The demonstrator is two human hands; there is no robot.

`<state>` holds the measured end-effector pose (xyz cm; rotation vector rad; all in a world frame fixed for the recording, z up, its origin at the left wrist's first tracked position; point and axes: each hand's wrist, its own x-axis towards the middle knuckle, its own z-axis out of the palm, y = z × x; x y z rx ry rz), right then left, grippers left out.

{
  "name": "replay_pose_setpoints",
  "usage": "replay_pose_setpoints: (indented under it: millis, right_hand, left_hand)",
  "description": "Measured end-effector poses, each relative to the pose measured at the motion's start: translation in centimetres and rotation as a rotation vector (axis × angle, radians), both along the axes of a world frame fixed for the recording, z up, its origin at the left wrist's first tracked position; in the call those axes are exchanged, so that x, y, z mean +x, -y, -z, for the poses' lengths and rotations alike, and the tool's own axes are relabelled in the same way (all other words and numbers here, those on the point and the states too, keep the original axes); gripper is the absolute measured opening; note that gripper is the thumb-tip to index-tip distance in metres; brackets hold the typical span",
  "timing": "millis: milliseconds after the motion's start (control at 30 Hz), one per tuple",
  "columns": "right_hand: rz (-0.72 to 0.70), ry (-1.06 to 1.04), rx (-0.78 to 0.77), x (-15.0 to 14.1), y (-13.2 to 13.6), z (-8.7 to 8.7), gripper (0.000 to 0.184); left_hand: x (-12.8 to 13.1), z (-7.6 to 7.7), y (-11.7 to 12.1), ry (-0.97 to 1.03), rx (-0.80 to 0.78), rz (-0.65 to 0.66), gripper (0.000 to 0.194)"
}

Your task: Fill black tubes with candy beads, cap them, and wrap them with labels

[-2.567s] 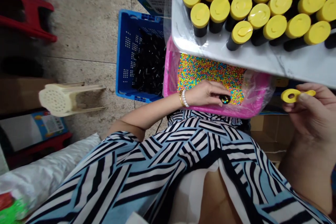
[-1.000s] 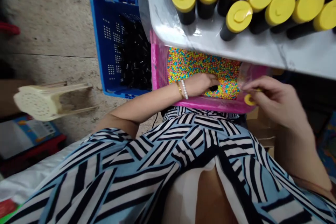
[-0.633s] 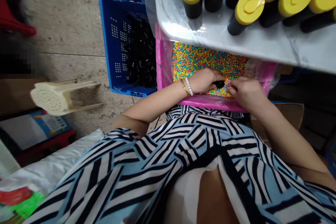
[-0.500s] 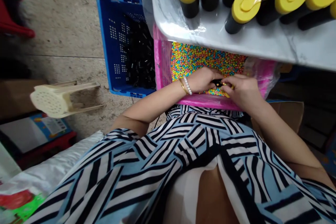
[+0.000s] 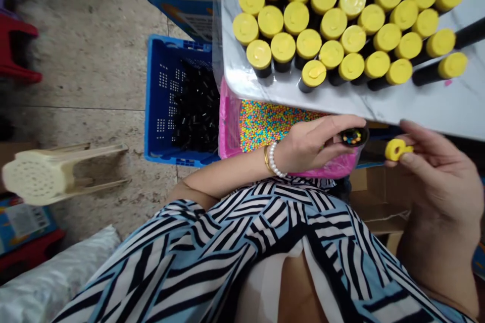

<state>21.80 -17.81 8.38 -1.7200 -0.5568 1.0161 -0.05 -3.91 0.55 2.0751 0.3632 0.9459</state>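
My left hand (image 5: 303, 146), with a pearl bracelet and a gold bangle at the wrist, is closed around a black tube (image 5: 355, 144). The tube's mouth faces the camera, and small coloured balls show inside it. Off to the right, a yellow cap (image 5: 392, 150) with a hole in it is pinched between thumb and fingers of my right hand (image 5: 443, 176). Cap and tube are apart. Beneath my left hand lies a pink tray (image 5: 228, 133) holding a bed of coloured balls (image 5: 265, 123); its right part is partly covered by my hand.
Many black tubes with yellow caps (image 5: 282, 46) stand on the marbled white table (image 5: 261, 88) ahead. A blue crate (image 5: 151, 96) of black pieces is left of the tray. A cream stool (image 5: 38, 176) lies farther left, and a cardboard box (image 5: 371, 197) sits below right.
My hands were close together over the coloured balls; they have separated. The left has moved right with the black tube, and the right farther right with the yellow cap. More table shows.
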Motion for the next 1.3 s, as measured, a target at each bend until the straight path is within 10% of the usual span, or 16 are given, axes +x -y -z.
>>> replay_pose_setpoints:
  millis: [167, 600, 1067, 1300]
  right_hand:
    - [0.212, -0.09, 0.218, 0.9, -2.8, 0.5, 0.027]
    - [0.083, -0.188, 0.187, -1.3, -7.0, 1.0, 0.024]
    - [0.12, 0.066, 0.118, -3.2, -7.9, 0.7, 0.02]
    - [0.119, 0.121, 0.131, -3.5, -8.0, 0.8, 0.021]
  left_hand:
    - [3.1, 1.6, -1.3, 0.043, 0.165, -0.05, 0.045]
    - [4.1, 1.6, -1.0, 0.088, 0.334, -0.314, 0.035]
    - [5.1, 0.6, -0.5, 0.258, 0.155, -0.328, 0.031]
    - [5.1, -1.6, 0.2, 0.137, -0.413, -0.252, 0.036]
